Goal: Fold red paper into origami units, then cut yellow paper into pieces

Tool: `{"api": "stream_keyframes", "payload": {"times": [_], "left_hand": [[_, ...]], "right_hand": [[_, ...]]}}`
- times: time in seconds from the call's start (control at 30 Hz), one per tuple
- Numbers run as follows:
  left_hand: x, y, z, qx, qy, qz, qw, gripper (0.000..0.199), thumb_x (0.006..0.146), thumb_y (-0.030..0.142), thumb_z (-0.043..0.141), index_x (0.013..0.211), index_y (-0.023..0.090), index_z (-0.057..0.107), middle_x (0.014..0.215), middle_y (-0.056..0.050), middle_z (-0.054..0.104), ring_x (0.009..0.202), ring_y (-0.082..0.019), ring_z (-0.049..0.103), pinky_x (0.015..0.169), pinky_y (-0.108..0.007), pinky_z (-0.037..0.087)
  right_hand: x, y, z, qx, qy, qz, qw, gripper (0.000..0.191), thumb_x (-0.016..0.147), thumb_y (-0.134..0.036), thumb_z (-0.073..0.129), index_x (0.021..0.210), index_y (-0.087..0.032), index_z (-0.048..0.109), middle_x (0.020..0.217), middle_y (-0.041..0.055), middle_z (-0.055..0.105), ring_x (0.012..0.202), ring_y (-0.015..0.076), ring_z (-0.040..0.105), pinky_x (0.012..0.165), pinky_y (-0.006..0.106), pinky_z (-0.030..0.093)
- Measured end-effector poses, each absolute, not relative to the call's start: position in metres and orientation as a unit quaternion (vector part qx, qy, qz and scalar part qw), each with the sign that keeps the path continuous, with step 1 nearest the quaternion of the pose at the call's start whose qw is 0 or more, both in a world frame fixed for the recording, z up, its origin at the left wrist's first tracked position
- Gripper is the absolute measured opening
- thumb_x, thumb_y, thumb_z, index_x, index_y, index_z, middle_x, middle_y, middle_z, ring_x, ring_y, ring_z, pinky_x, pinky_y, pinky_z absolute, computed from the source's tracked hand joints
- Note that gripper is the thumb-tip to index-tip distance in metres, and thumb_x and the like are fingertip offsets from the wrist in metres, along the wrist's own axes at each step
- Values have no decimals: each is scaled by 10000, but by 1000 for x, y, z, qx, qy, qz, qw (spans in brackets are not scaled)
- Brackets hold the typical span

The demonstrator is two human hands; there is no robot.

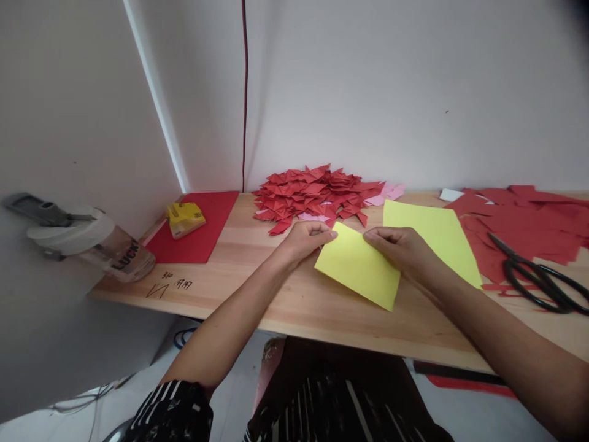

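Note:
A small yellow sheet of paper (359, 267) is held between both hands, tilted above the wooden table (276, 307). My left hand (309, 238) pinches its upper left corner between thumb and fingers. My right hand (396, 245) grips its upper right part, thumb on top. Behind my right hand lies a larger yellow sheet (432, 236), flat on the table. Beyond my left hand is a heap of folded red paper pieces (313, 193), with a few pink pieces (389, 193) at its edge.
Black-handled scissors (538, 279) lie at the right beside red paper scraps (529, 221). At the left are a red sheet (207, 230) with a yellow packet (186, 220) and a clear bottle (110, 248) with a white lid. A wall stands behind the table.

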State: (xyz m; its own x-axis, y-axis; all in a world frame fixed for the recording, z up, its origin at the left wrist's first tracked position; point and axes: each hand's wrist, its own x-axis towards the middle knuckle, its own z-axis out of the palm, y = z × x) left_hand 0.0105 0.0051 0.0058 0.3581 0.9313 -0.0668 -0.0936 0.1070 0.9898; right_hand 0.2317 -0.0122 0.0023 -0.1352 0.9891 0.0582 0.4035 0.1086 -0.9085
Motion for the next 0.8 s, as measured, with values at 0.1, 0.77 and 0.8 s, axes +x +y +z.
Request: {"api": "stream_keyframes", "payload": {"times": [0.1, 0.77, 0.8], "left_hand": [[8, 6, 7, 523, 401, 420, 624, 344, 649, 347, 815, 843, 121, 645, 792, -63, 688, 679, -128, 621, 659, -255, 465], [16, 1, 7, 528, 412, 502, 547, 276, 707, 376, 738, 737, 147, 587, 563, 2, 606, 502, -94, 538, 493, -205, 366], [15, 1, 8, 532, 414, 508, 537, 262, 724, 370, 723, 734, 149, 582, 566, 3, 601, 508, -92, 529, 498, -204, 359]], "right_hand": [[232, -13, 8, -571, -578, 407, 418, 313, 780, -504, 643, 740, -200, 701, 756, 27, 695, 625, 178, 589, 535, 271, 423], [228, -17, 8, -546, -495, 375, 563, 257, 784, -487, 658, 739, -234, 669, 748, 8, 616, 666, 177, 520, 582, 291, 389], [228, -17, 8, -544, -501, 379, 557, 258, 785, -485, 658, 740, -231, 669, 743, 7, 610, 667, 175, 515, 586, 289, 387]]}}
